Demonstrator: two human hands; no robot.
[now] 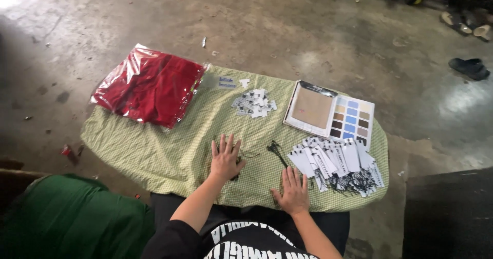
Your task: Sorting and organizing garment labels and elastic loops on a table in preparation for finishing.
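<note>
i see both hands flat, palms down, fingers spread, gripping nothing. left hand lies on the green checked cloth, covering part of a small dark tangle of strings. right hand lies near the cloth's front edge, just beside the fanned pile of white hang tags. black string loops lie between the hands. forearms angle in from below. red bagged garment sits far left, colour swatch card beyond the tags.
</note>
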